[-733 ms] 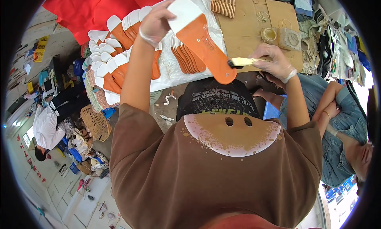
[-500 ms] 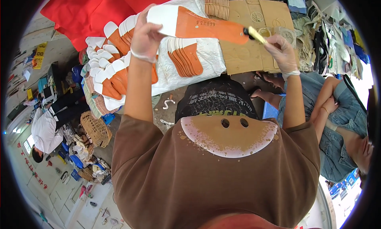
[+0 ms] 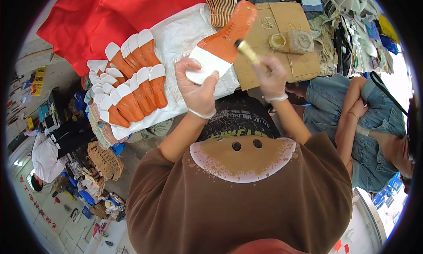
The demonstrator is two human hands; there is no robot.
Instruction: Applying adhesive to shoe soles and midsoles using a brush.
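My left hand (image 3: 196,86), in a thin clear glove, is closed on the white end of a shoe insole (image 3: 222,42). The insole's orange part slants up and to the right. In my gloved right hand (image 3: 270,75) is a small brush (image 3: 249,52) with a pale handle and a dark tip. That tip is at the orange part's right edge; whether it touches is too blurred to tell. Behind my left hand a few more white insole ends show. Rows of orange-and-white insoles (image 3: 140,94) overlap on a white sheet (image 3: 176,31) to the left.
Cardboard (image 3: 304,69) holds a squarish clear container (image 3: 301,42) and a round pot (image 3: 277,42). A striped stack (image 3: 220,7) stands at the back beside red cloth (image 3: 92,25). Material scraps (image 3: 328,47) lie right. A person in denim (image 3: 332,104) sits close on my right.
My left hand has moved right and nearer, tilting the insole from nearly level to steeply slanted. My right hand has come left, bringing the brush from the insole's tip to its side edge.
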